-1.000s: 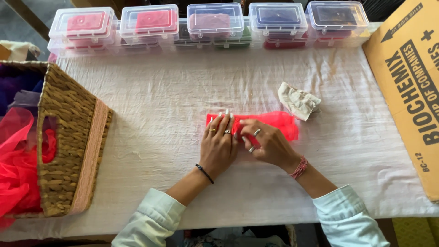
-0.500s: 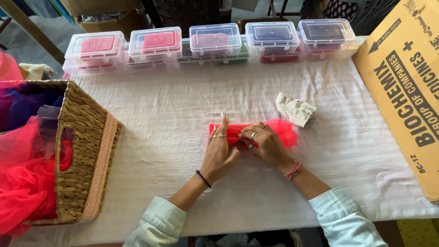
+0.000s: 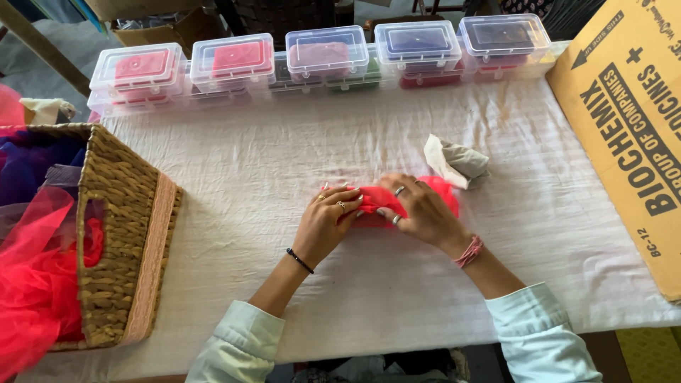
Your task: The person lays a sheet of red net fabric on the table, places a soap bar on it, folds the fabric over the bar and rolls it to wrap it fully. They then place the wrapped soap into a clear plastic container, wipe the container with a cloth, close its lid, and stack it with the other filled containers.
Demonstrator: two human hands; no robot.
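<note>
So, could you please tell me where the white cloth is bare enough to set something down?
The widest free patch lies between the wicker basket and the left hand. Another runs between the row of plastic boxes and the hands. It is crowded around the red fabric, the right hand and the crumpled grey cloth.

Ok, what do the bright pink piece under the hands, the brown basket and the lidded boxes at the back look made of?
The bright pink piece looks like soft thin fabric: it bunches and creases under both hands. The brown basket looks like woven wicker or straw, matte, its plaited strands showing, with a pale band along its rim. The lidded boxes look like clear glossy plastic, since their coloured contents show through.
</note>
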